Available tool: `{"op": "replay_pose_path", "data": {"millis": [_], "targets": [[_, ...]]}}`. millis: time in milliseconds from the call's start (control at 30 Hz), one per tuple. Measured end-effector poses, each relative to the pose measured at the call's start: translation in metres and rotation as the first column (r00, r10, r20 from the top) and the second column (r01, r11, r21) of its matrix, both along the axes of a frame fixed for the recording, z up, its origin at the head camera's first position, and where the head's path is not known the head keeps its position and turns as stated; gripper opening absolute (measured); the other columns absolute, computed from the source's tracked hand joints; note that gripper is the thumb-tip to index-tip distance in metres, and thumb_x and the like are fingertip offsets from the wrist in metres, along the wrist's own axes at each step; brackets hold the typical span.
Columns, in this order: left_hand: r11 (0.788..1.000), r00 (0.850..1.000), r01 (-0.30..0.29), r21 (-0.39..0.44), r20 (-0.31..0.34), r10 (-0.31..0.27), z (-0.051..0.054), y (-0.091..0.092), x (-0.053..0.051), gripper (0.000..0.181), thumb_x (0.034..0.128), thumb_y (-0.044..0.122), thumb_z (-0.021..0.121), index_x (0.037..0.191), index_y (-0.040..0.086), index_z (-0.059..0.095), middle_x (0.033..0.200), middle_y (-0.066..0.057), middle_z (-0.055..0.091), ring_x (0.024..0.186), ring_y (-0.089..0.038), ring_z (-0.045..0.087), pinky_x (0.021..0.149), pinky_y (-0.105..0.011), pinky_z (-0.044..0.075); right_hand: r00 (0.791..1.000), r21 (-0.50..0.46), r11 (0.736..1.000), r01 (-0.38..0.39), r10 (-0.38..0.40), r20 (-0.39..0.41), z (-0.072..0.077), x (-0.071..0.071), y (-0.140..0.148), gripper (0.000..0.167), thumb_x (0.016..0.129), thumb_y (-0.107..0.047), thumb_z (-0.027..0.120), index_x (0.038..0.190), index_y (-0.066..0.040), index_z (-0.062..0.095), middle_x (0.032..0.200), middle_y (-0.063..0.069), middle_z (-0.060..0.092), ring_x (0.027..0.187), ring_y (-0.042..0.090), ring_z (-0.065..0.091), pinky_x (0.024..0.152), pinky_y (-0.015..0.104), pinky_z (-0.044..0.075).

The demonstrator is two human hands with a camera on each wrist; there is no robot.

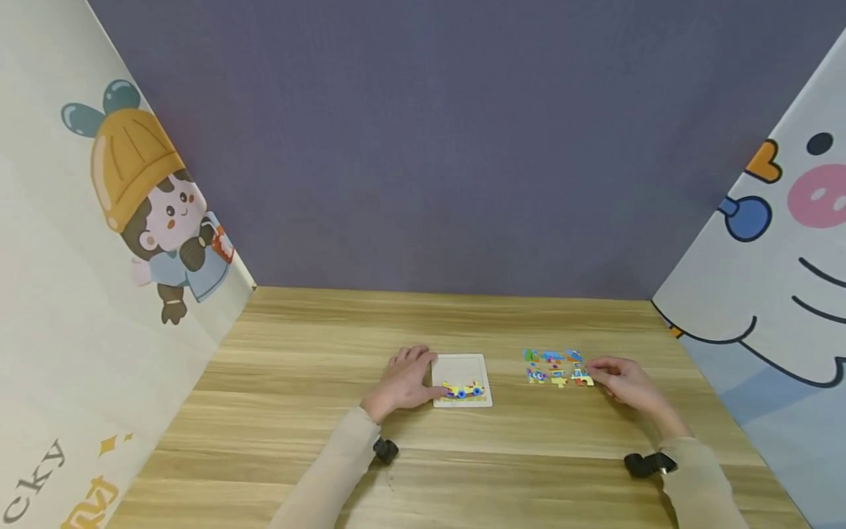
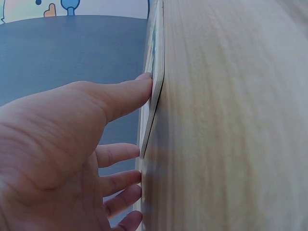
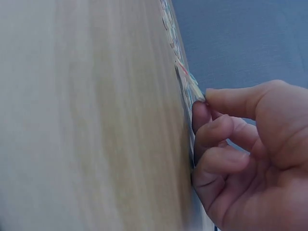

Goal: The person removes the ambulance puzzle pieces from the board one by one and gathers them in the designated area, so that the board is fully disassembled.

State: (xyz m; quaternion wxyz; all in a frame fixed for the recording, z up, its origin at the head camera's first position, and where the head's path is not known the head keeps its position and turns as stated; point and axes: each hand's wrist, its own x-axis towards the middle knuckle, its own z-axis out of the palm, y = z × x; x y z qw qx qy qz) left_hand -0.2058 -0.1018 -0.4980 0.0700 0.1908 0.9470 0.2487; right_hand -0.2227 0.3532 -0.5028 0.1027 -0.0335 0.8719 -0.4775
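A white square puzzle tray [image 1: 458, 369] lies on the table, with a yellow and blue picture strip [image 1: 463, 392] fitted along its near edge. My left hand [image 1: 405, 380] rests at the tray's left side, fingers fairly straight. In the left wrist view its thumb [image 2: 127, 96] presses on the tray's border, and the other fingertips sit at the edge and on the table. To the right, my right hand [image 1: 624, 380] pinches a jigsaw piece [image 3: 196, 90] between thumb and forefinger, tilted up from the table. Several loose jigsaw pieces [image 1: 551, 356] lie just left of that hand in rows.
The wood-grain table [image 1: 423, 470] runs back to a grey-blue panel [image 1: 423, 147]. Cartoon-printed panels stand at the left [image 1: 59, 257] and right [image 1: 780, 294]. Dark wrist cameras sit on the left [image 1: 385, 450] and right [image 1: 651, 463] wrists.
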Motion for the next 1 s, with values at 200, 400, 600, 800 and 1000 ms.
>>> {"op": "replay_pose_path", "data": {"millis": [200,400,600,800,1000], "targets": [[1.0,1.0,-0.002,0.003,0.003,0.002,0.0006,0.0004,0.0015,0.076,0.0969,0.048,0.076,0.155,0.006,0.051,0.165,-0.019,0.042,0.152,-0.042,0.036,0.125,-0.064,0.03,0.996,0.126,0.992,0.026,-0.016,-0.084,-0.0002,0.0017,-0.0011,0.041,0.107,-0.023,0.065,0.13,0.011,0.065,0.104,0.013,0.072,0.076,0.004,0.054,0.063,0.024,0.047],[1.0,1.0,-0.006,0.01,0.011,0.006,0.003,0.0004,0.0028,0.076,0.0963,0.049,0.077,0.155,0.007,0.052,0.165,-0.019,0.042,0.152,-0.042,0.036,0.125,-0.063,0.03,0.997,0.157,0.988,0.008,0.005,-0.081,0.0015,0.0037,-0.001,0.041,0.104,-0.021,0.07,0.129,0.01,0.066,0.113,0.02,0.074,0.088,0.003,0.062,0.075,0.022,0.052],[1.0,1.0,-0.004,0.012,0.007,0.004,0.0039,-0.0005,0.0029,0.076,0.0965,0.05,0.076,0.155,0.008,0.052,0.165,-0.017,0.043,0.152,-0.042,0.036,0.125,-0.063,0.03,0.999,0.155,0.988,0.002,0.005,-0.043,0.0009,0.0032,-0.0002,0.042,0.102,-0.021,0.072,0.129,0.01,0.066,0.108,0.014,0.074,0.087,0.007,0.064,0.074,0.023,0.053],[1.0,1.0,-0.004,0.01,0.004,0.004,0.0022,-0.0006,0.0018,0.075,0.0966,0.049,0.076,0.155,0.008,0.052,0.165,-0.017,0.043,0.153,-0.042,0.036,0.125,-0.063,0.03,0.999,0.139,0.99,0.008,-0.003,-0.035,0.0002,0.0031,0.001,0.042,0.102,-0.021,0.072,0.129,0.012,0.066,0.107,0.014,0.075,0.083,0.005,0.062,0.069,0.022,0.052],[1.0,1.0,-0.001,0.015,0.005,0.001,0.0013,-0.0004,0.0012,0.075,0.0964,0.049,0.076,0.155,0.008,0.052,0.165,-0.018,0.043,0.152,-0.042,0.036,0.124,-0.064,0.03,1.0,0.128,0.991,0.026,-0.027,0.003,-0.0006,0.0033,0.0021,0.046,0.103,-0.026,0.071,0.132,0.009,0.065,0.103,0.007,0.073,0.073,0.007,0.053,0.06,0.024,0.045]]}}
